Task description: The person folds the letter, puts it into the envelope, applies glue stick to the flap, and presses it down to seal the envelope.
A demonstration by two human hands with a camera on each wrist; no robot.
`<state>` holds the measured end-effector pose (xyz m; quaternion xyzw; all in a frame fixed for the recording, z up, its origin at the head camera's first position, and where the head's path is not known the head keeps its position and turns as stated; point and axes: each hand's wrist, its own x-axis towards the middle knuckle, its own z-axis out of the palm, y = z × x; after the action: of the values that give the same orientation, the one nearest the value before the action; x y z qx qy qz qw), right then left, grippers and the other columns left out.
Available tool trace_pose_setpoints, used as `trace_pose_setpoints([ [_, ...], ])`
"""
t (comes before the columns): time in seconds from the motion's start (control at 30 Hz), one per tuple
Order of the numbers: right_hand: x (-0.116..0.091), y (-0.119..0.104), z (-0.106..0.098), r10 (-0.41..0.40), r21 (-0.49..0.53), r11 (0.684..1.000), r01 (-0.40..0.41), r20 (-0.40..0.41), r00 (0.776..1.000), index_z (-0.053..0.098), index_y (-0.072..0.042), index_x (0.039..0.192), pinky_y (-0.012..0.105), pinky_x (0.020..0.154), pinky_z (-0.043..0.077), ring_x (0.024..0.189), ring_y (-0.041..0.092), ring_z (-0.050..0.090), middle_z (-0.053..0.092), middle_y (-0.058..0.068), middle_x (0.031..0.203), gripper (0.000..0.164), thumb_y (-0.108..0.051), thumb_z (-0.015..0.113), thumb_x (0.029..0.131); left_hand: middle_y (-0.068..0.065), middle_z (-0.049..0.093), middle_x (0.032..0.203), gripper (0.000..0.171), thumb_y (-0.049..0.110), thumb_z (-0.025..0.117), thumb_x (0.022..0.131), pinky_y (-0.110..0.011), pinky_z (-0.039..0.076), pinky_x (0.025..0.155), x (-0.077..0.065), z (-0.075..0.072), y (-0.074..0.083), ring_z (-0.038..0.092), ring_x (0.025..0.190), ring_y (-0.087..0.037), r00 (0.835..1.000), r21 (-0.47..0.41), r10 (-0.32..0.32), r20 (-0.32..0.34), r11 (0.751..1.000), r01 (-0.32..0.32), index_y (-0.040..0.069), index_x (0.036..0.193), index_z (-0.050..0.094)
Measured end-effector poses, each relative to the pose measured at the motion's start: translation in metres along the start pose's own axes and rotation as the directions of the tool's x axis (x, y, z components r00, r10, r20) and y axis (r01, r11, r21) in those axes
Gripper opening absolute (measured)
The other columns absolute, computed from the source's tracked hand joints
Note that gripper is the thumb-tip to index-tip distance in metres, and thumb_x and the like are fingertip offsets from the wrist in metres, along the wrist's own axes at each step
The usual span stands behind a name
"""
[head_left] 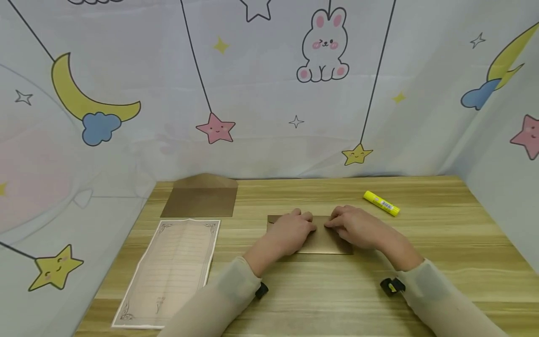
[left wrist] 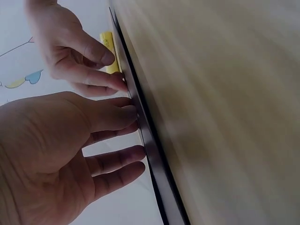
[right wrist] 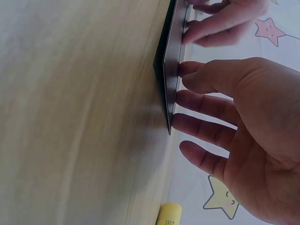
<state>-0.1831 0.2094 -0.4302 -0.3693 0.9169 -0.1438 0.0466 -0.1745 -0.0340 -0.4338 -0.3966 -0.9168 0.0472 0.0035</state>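
A brown envelope (head_left: 324, 246) lies flat on the wooden table in front of the person. Fingertips of the left hand (head_left: 291, 231) press on its upper left half. Opposite, the right hand (head_left: 357, 228) rests its fingertips on the envelope's right half, a small gap from the left hand. Both wrist views show the envelope edge-on as a thin dark strip. The left hand (left wrist: 61, 150) has its fingers extended against the paper, not curled round it. Spread, fairly straight fingers of the right hand (right wrist: 262, 122) touch the same surface. The hands hide parts of the envelope.
A second brown envelope (head_left: 200, 201) with its flap raised lies at the back left. In front of it is a lined letter sheet (head_left: 172, 271) with an ornamental border, partly under the left sleeve. A yellow glue stick (head_left: 381, 203) lies behind the right hand. Printed cloth hangs around the table.
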Motion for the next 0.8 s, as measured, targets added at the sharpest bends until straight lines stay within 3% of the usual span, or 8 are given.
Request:
trace_pose_setpoints([
  [0.17,-0.001,0.0,0.0,-0.001,0.0,1.0,0.001,-0.007,1.0,0.079,-0.007,0.124,0.047,0.095,0.056,0.111,0.025,0.065,0.068,0.003,0.117,0.026,-0.002,0.07,0.1,0.002,0.059,0.117,0.03,0.023,0.054,0.113,-0.029,0.052,0.073,0.006,-0.001,0.008,0.051,0.093,-0.019,0.999,0.04,-0.006,0.048,0.999,0.004,0.027,0.137,0.072],
  [0.33,-0.002,-0.001,0.0,0.002,-0.013,1.0,-0.002,-0.002,1.0,0.079,-0.008,0.125,0.048,0.095,0.056,0.112,0.026,0.065,0.069,0.004,0.118,0.026,-0.003,0.071,0.1,0.002,0.057,0.126,0.036,0.028,0.051,0.114,-0.03,0.054,0.079,0.001,-0.003,0.006,0.052,0.103,-0.02,0.995,0.036,-0.033,0.096,0.999,0.03,0.034,0.147,0.064],
  [0.53,-0.003,0.0,0.001,0.004,-0.026,1.0,-0.004,-0.002,1.0,0.078,-0.009,0.128,0.047,0.094,0.056,0.112,0.025,0.064,0.068,0.004,0.121,0.028,-0.005,0.07,0.101,0.002,0.055,0.129,0.038,0.034,0.054,0.113,-0.031,0.053,0.084,-0.011,0.0,-0.006,0.051,0.108,-0.021,0.993,0.009,-0.056,0.108,0.998,0.055,0.038,0.151,0.061],
  [0.8,-0.005,-0.002,0.0,0.01,-0.043,0.999,-0.009,0.015,1.0,0.076,-0.01,0.132,0.051,0.094,0.055,0.115,0.026,0.063,0.067,0.004,0.125,0.031,-0.01,0.072,0.101,-0.001,0.056,0.134,0.041,0.038,0.061,0.11,-0.039,0.054,0.088,-0.037,-0.003,-0.025,0.052,0.113,-0.024,0.984,-0.052,-0.12,0.133,0.99,0.127,0.039,0.151,0.061],
])
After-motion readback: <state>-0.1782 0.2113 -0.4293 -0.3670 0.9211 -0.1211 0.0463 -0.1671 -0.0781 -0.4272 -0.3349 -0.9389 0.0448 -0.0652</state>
